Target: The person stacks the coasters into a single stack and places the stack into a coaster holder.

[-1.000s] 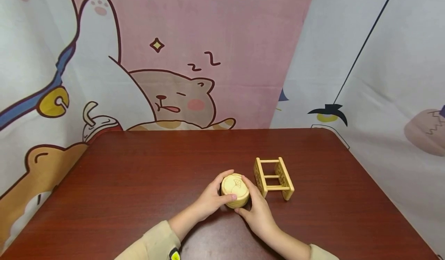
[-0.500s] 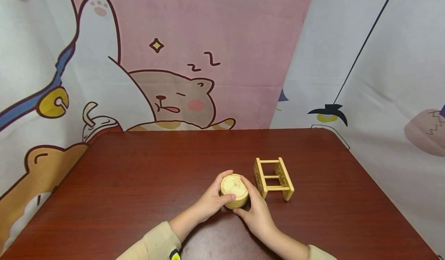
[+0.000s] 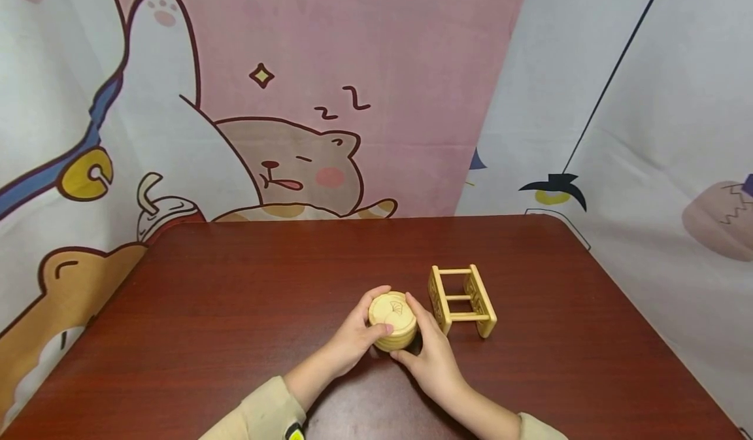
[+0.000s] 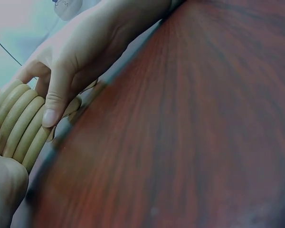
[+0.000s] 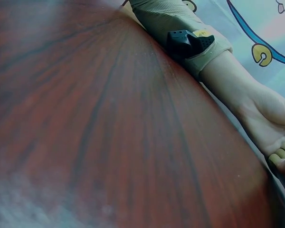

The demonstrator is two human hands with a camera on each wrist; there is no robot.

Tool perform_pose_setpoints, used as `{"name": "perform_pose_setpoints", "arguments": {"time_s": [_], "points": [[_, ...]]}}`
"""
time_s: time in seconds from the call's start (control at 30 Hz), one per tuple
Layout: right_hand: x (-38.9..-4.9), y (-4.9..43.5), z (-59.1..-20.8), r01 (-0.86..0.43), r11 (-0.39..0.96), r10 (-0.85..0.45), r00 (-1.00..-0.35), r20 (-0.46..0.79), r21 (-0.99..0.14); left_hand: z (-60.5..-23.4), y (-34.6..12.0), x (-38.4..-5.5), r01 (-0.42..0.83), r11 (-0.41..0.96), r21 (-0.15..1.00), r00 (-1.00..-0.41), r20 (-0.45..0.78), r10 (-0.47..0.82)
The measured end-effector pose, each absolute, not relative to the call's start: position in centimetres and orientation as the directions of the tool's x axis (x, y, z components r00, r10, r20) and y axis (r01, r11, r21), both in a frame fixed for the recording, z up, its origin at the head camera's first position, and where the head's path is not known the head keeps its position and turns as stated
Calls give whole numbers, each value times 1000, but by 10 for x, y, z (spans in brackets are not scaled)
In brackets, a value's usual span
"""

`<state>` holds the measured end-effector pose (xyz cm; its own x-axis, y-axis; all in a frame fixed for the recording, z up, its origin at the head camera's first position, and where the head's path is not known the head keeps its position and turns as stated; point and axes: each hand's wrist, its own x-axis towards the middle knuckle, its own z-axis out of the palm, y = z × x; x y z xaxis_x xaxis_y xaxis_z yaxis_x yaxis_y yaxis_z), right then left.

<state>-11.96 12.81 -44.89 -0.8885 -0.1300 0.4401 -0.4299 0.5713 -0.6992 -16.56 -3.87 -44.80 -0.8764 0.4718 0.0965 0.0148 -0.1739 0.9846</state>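
Both hands hold a stack of round, pale wooden coasters point(image 3: 395, 305) low over the table, near the middle. A fan-shaped leaf is drawn on the top disc. My left hand point(image 3: 350, 337) grips the left side, its thumb lying over the near part of the top. From the right, my right hand point(image 3: 436, 360) curls round the stack, fingers along the far side and thumb low at the near side. The left wrist view shows the rounded edges of several discs point(image 4: 20, 124) with the right thumb at the end one. Just right of the right hand stands a wooden rack point(image 3: 478, 299).
The reddish-brown table point(image 3: 265, 276) reaches back to a cloth backdrop point(image 3: 412, 67) with cartoon animals. Its right edge slants away beside a pale cloth point(image 3: 647, 133). A dark device point(image 5: 185, 43) sits on the left sleeve's cuff.
Both hands and the coaster stack have shifted very slightly left, the grip unchanged. The whole head view has drifted a little too, and the rack keeps its place on the table.
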Motion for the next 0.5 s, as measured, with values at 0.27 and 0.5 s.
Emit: {"name": "perform_pose_setpoints", "arguments": {"time_s": [0.27,0.5], "points": [[-121,126,-446,-390,483,-85,-912,401,-784,-443,-37,-166,-41,-276,960,-894,88,440],[-119,126,-445,-377,453,-70,-919,389,-808,-442,-38,-166,-80,-362,929,-899,90,429]]}}
